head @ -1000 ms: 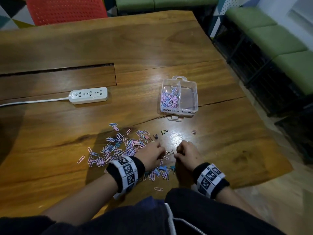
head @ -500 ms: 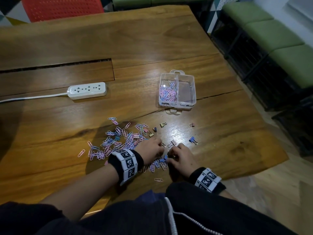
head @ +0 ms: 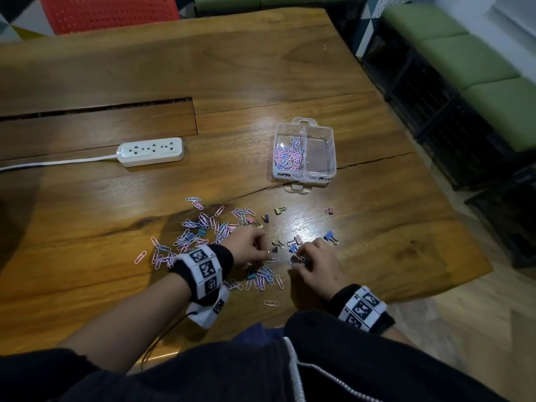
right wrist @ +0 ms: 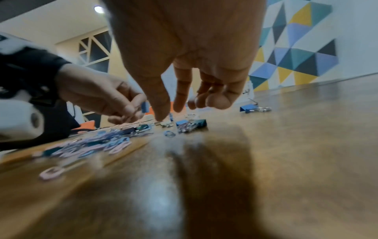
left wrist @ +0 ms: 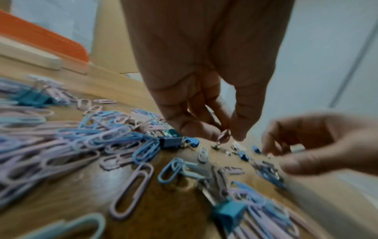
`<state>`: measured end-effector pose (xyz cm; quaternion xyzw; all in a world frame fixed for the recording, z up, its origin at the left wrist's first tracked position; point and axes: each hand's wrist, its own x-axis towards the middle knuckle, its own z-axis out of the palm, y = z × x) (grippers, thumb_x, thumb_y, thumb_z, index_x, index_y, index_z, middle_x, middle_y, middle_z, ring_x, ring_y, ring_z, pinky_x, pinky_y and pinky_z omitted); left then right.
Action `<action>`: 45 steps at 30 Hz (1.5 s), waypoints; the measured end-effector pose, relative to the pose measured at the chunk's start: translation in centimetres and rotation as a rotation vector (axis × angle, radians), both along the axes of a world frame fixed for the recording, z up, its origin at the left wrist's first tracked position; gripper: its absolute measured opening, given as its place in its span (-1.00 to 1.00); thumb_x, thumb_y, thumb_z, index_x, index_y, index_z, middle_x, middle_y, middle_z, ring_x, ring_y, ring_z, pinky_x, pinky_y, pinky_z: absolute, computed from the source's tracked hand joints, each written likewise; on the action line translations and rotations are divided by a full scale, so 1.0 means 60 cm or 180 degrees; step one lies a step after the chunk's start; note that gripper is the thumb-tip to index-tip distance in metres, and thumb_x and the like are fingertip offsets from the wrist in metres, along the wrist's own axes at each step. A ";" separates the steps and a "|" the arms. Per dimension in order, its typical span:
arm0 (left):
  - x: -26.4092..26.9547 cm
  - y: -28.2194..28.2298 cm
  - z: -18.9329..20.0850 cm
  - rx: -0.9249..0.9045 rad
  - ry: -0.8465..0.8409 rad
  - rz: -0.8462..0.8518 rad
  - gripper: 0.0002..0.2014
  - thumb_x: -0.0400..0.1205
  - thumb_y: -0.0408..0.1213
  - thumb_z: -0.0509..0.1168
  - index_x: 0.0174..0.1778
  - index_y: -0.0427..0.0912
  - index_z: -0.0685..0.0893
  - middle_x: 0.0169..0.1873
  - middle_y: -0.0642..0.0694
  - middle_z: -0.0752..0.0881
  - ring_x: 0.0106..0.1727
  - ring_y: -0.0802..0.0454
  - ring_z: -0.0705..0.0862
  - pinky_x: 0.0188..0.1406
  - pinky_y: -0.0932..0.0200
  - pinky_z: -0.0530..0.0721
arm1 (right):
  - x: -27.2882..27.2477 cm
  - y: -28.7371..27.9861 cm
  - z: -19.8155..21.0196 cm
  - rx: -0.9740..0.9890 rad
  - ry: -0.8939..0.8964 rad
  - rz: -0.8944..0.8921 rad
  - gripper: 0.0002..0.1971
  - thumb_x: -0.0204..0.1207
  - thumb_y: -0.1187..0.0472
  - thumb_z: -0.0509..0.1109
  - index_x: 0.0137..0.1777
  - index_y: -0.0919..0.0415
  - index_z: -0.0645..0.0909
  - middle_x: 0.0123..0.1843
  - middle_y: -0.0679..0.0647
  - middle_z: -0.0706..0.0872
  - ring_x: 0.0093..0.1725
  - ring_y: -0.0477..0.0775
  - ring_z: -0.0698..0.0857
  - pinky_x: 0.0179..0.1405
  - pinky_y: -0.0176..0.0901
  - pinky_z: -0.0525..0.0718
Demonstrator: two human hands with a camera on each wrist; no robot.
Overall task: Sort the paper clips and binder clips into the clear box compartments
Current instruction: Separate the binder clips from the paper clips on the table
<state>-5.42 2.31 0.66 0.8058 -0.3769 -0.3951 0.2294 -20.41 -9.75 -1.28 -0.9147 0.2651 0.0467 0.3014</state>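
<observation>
Pink and blue paper clips lie in a loose pile on the wooden table, with small binder clips scattered at its right end. My left hand pinches a pink paper clip between thumb and fingertips just above the table. My right hand hovers right beside it, thumb and forefinger pointing down among blue binder clips, a gap between them. The clear box stands farther back; its left compartment holds paper clips, and the right one looks bare.
A white power strip with its cord lies at the back left, near a long slot in the tabletop. The table's near-right edge drops to the floor. A red chair and green benches stand beyond the table.
A blue binder clip has come into view on the table to the right of my right hand. Both hands have stayed close together at the pile's near-right end.
</observation>
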 end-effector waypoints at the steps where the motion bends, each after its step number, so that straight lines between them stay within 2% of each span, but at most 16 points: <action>1: 0.003 0.003 0.003 -0.0075 0.0130 0.0204 -0.77 0.48 -0.31 0.43 -0.38 -0.05 0.50 -0.34 0.03 0.58 -0.29 0.14 0.54 -0.23 0.25 0.60 | -0.002 0.005 -0.001 0.0015 0.0089 0.0069 -0.73 0.44 0.09 0.42 0.09 0.16 0.55 0.05 -0.03 0.45 0.05 -0.11 0.41 0.12 -0.30 0.46; 3: 0.006 0.006 0.005 -0.0156 0.0327 0.0468 -0.78 0.43 -0.32 0.47 -0.35 -0.06 0.53 -0.32 -0.01 0.59 -0.27 0.10 0.55 -0.15 0.15 0.64 | -0.001 0.010 -0.005 0.0061 0.0211 0.0131 -0.67 0.40 0.08 0.45 0.11 0.18 0.55 0.11 0.03 0.49 0.08 -0.06 0.46 0.20 -0.21 0.54; 7: 0.004 0.002 0.010 -0.0331 0.0638 0.0752 -0.86 0.46 -0.43 0.44 -0.19 -0.15 0.62 -0.32 0.05 0.60 -0.29 0.21 0.58 -0.26 0.39 0.60 | 0.009 0.002 -0.002 0.0040 0.0214 0.0013 -0.70 0.41 0.12 0.44 0.10 0.20 0.58 0.13 0.05 0.52 0.11 -0.03 0.48 0.20 -0.20 0.49; 12: -0.010 -0.016 0.012 -0.0399 0.0231 0.1007 -0.87 0.58 -0.43 0.30 0.00 -0.33 0.68 -0.24 -0.02 0.60 -0.23 0.08 0.58 -0.34 0.40 0.56 | 0.015 -0.010 0.007 -0.0179 0.0195 0.0046 -0.81 0.53 0.19 0.29 0.07 0.23 0.63 0.10 0.08 0.60 0.16 0.06 0.54 0.19 -0.15 0.49; 14: -0.015 -0.018 0.012 -0.0274 0.0158 0.0894 -0.84 0.63 -0.43 0.19 0.04 -0.34 0.65 -0.19 -0.05 0.58 -0.21 0.10 0.57 -0.29 0.36 0.53 | 0.015 -0.010 0.006 -0.0308 0.0275 0.0281 -0.81 0.56 0.22 0.25 0.09 0.26 0.60 0.11 0.11 0.61 0.16 0.07 0.53 0.18 -0.15 0.49; 17: -0.026 -0.012 0.014 0.0059 -0.0100 0.0146 -0.79 0.67 -0.34 0.11 0.08 -0.34 0.61 -0.09 -0.14 0.59 -0.16 0.10 0.53 -0.14 0.25 0.50 | 0.011 -0.012 0.003 -0.0180 0.0171 0.0291 -0.86 0.56 0.29 0.24 0.08 0.26 0.54 0.07 0.11 0.62 0.07 0.03 0.54 0.02 -0.25 0.49; 20: -0.038 -0.007 0.006 0.0375 -0.0838 -0.0697 -0.72 0.63 -0.18 0.22 0.20 -0.22 0.55 0.08 -0.14 0.54 0.10 -0.01 0.54 0.11 0.19 0.52 | 0.007 -0.015 0.002 0.0263 -0.0069 0.0084 -0.89 0.53 0.31 0.30 0.03 0.24 0.54 -0.07 -0.05 0.61 -0.10 -0.14 0.52 -0.16 -0.48 0.39; 22: -0.044 -0.008 -0.002 0.0463 -0.1270 -0.0953 -0.67 0.62 -0.14 0.24 0.27 -0.17 0.53 0.18 -0.14 0.54 0.22 -0.06 0.55 0.22 0.11 0.57 | 0.005 -0.022 0.008 0.0791 -0.0199 -0.0331 -0.91 0.52 0.32 0.32 0.00 0.21 0.55 -0.18 -0.16 0.57 -0.20 -0.26 0.53 -0.28 -0.54 0.43; 26: -0.050 -0.022 -0.012 0.0534 -0.1673 -0.1076 -0.70 0.67 -0.19 0.17 0.26 -0.25 0.53 0.19 -0.18 0.56 0.22 -0.09 0.56 0.17 0.04 0.63 | -0.003 -0.055 0.020 0.1838 -0.0528 -0.1269 -0.84 0.51 0.43 0.28 -0.05 0.17 0.59 -0.12 0.04 0.62 -0.17 -0.14 0.58 -0.16 -0.31 0.61; 29: -0.055 -0.030 -0.010 0.0739 -0.1811 -0.1330 -0.66 0.70 -0.20 0.08 0.31 -0.31 0.46 0.19 -0.21 0.54 0.21 -0.11 0.55 0.12 0.00 0.66 | -0.007 -0.065 0.034 0.2715 -0.0702 -0.1831 -0.80 0.48 0.51 0.23 -0.21 0.24 0.59 -0.15 0.09 0.63 -0.23 -0.04 0.58 -0.25 -0.24 0.56; 32: -0.046 -0.034 -0.005 0.0353 -0.1063 -0.0744 -0.78 0.69 -0.23 0.03 0.02 -0.27 0.52 -0.13 -0.12 0.52 -0.05 -0.04 0.52 -0.01 0.13 0.56 | -0.008 -0.062 0.038 0.3346 -0.0782 -0.1826 -0.78 0.52 0.52 0.14 -0.27 0.33 0.54 -0.24 0.13 0.58 -0.29 -0.01 0.54 -0.29 -0.30 0.51; 35: -0.019 -0.022 0.001 -0.0388 0.1088 0.0727 -0.67 0.68 -0.45 -0.07 -0.39 -0.20 0.41 -0.47 0.03 0.49 -0.43 0.10 0.47 -0.41 0.25 0.48 | -0.005 -0.047 0.034 0.3715 -0.0699 -0.1805 -0.78 0.56 0.36 0.15 -0.32 0.27 0.48 -0.34 0.08 0.49 -0.39 -0.04 0.45 -0.37 -0.33 0.45; 37: -0.007 -0.009 0.009 -0.0738 0.2692 0.1531 -0.67 0.55 -0.54 -0.13 -0.48 -0.20 0.37 -0.62 0.00 0.53 -0.64 0.15 0.43 -0.65 0.38 0.38 | 0.002 -0.036 0.029 0.3465 -0.0408 -0.1680 -0.74 0.58 0.25 0.19 -0.37 0.19 0.43 -0.39 0.01 0.44 -0.42 -0.07 0.38 -0.39 -0.30 0.37; 39: 0.002 0.003 0.015 -0.0836 0.3273 0.1791 -0.76 0.43 -0.52 -0.10 -0.46 -0.22 0.39 -0.63 -0.06 0.55 -0.68 0.12 0.43 -0.70 0.41 0.36 | 0.010 -0.024 0.020 0.2864 -0.0111 -0.1404 -0.74 0.54 0.20 0.29 -0.38 0.15 0.41 -0.39 0.00 0.47 -0.42 -0.07 0.41 -0.40 -0.30 0.39; 42: 0.003 0.009 0.010 -0.0553 0.2635 0.1545 -0.74 0.62 -0.41 0.02 -0.39 -0.17 0.43 -0.54 -0.03 0.54 -0.65 0.18 0.45 -0.70 0.40 0.39 | 0.020 -0.007 0.008 0.1698 0.0157 -0.0837 -0.78 0.42 0.19 0.45 -0.28 0.10 0.43 -0.25 0.00 0.60 -0.26 -0.06 0.56 -0.25 -0.26 0.55; 45: -0.007 0.020 0.007 0.0004 0.0756 0.0229 -0.85 0.56 -0.23 0.34 -0.26 -0.10 0.50 -0.40 0.07 0.51 -0.44 0.20 0.49 -0.46 0.35 0.48 | 0.024 0.003 0.004 0.0537 0.0474 -0.0269 -0.74 0.37 0.10 0.50 -0.08 0.13 0.49 -0.15 -0.01 0.60 -0.15 -0.02 0.55 -0.18 -0.24 0.50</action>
